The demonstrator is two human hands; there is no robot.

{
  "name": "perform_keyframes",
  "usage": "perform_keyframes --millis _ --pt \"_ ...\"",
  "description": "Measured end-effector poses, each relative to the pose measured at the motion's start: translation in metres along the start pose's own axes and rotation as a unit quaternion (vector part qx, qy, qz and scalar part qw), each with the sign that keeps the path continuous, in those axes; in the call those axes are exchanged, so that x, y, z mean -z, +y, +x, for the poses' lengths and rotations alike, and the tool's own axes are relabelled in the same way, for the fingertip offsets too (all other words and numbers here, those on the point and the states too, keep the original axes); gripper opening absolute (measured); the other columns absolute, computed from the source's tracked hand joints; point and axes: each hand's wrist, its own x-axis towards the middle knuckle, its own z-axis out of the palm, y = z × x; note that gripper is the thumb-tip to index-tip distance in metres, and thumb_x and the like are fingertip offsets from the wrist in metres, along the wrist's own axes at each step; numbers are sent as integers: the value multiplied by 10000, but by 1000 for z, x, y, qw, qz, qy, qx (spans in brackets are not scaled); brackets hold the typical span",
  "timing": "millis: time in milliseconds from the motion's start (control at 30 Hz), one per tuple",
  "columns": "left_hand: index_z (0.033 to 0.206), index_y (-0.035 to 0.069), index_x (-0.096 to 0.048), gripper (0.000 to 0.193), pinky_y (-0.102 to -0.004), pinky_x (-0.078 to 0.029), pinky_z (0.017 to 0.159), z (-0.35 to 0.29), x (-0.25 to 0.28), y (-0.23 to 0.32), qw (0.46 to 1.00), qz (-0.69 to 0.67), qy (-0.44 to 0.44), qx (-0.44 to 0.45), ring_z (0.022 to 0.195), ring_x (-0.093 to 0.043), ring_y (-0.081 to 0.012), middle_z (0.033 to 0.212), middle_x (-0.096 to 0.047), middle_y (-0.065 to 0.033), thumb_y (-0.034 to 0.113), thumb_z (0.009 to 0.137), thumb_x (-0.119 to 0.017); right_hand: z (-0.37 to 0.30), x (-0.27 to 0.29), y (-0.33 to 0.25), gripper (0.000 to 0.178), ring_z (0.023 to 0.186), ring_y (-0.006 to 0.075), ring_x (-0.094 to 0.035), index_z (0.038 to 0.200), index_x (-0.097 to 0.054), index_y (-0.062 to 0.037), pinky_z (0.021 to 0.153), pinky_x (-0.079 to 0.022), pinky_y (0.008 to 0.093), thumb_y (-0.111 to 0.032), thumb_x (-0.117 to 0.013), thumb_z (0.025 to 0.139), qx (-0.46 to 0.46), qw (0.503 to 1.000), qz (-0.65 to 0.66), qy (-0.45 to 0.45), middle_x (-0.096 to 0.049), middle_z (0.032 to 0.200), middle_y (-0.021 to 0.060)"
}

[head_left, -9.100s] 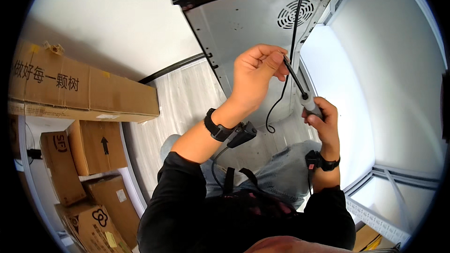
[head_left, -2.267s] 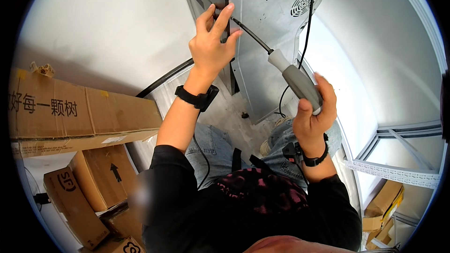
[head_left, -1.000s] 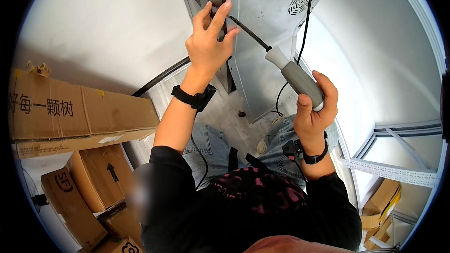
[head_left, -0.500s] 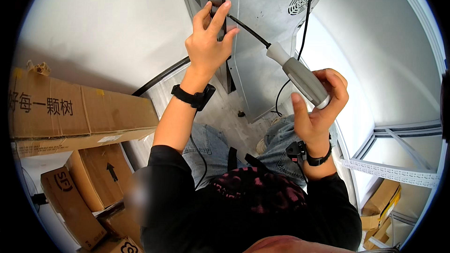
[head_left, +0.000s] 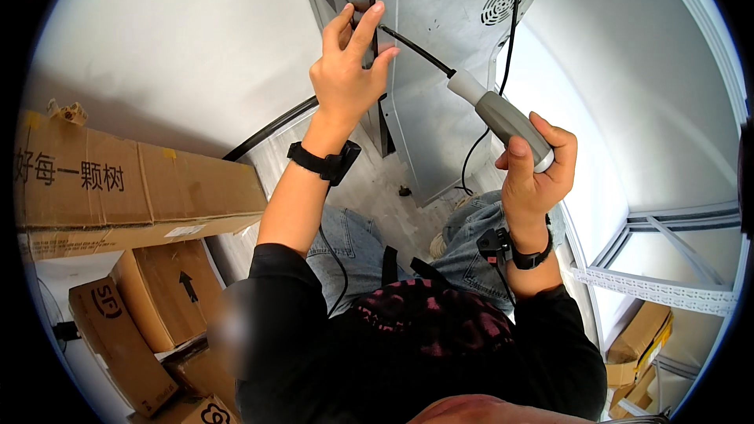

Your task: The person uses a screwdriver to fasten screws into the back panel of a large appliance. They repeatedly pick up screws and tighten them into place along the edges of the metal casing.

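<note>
Driving: screw at panel (head_left: pixel 440 86) corner
Left hand (head_left: pixel 345 78): fingers pinching at screwdriver (head_left: pixel 471 98) tip
Right hand (head_left: pixel 534 169): closed around handle
Next, likely: keeping tip seated, turning

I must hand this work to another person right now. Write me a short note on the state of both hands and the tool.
Right hand: wrapped around the grey handle of the screwdriver.
Left hand: fingertips at the screwdriver tip, on the upper corner of the grey metal panel.
A black cable hangs down the panel. Cardboard boxes lie at the left.
Done: tip placed at the corner.
Left: I cannot tell whether the screw is tight or loose; check it.
</note>
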Motion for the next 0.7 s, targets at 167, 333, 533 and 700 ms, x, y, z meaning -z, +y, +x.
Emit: perform_keyframes --millis 167,333,533,700 --pt "1254 174 -555 695 -244 -542 535 -2 0 -3 1000 1 3 -7 828 -655 -204 1176 -569 -140 199 621 -841 3 4 -10 346 482 113 -522 1025 -532 8 424 -424 211 -296 -628 891 -5 996 89 31 -567 770 89" --pt "1265 156 -545 687 -250 -541 545 -3 6 -5 1000 2 -4 -7 849 -653 -214 1206 -551 -144 198 643 -836 22 23 -1 250 467 133 -524 993 -524 4 422 -426 234 -240 -537 944 -144 981 99 85 -545 752 96" --pt "1285 109 -522 680 -268 -540 596 -11 5 -8 999 -41 -5 6 966 -606 -239 1241 -514 -150 144 672 -815 53 95 23 346 492 138 -496 1024 -538 17 470 -426 253 -314 -444 982 -217 949 209 97 -561 655 90" --pt "1193 53 -597 511 -296 -494 618 -26 1 7 995 -69 74 -14 898 -580 -240 1215 -502 -162 77 708 -755 56 166 41 322 660 163 -548 1045 -512 16 594 -464 260 -290 -433 985 -278 893 349 62 -588 828 140"
